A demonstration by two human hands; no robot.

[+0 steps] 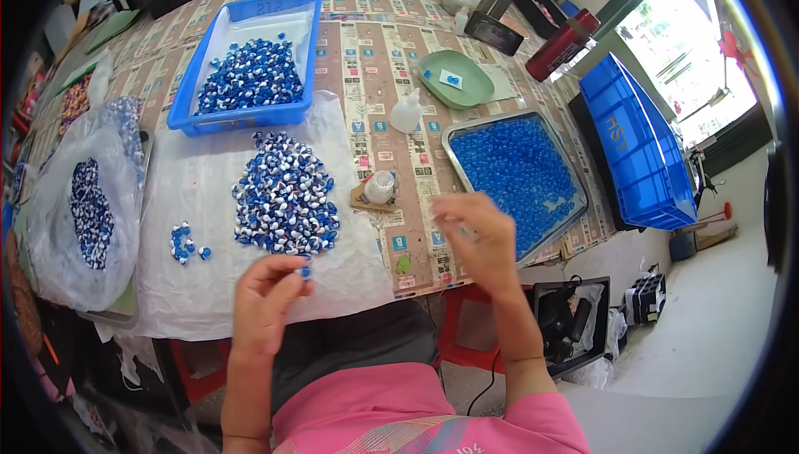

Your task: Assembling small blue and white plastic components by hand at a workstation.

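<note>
My left hand (265, 296) pinches a small blue and white bead (305, 270) at the near edge of a white sheet (200, 287). Just beyond it lies a heap of blue and white beads (283, 196), with a few loose ones (185, 243) to its left. My right hand (476, 238) is blurred, hovering above the table edge beside a metal tray of plain blue beads (520, 171); whether it holds anything cannot be told. A small white jar (379, 187) stands between the heap and the tray.
A blue bin (250, 63) with more blue and white beads sits at the back. A clear bag of beads (87, 204) lies left. A green dish (456, 79), a white squeeze bottle (407, 111), a blue crate (637, 146) and a red stool (474, 329) are around.
</note>
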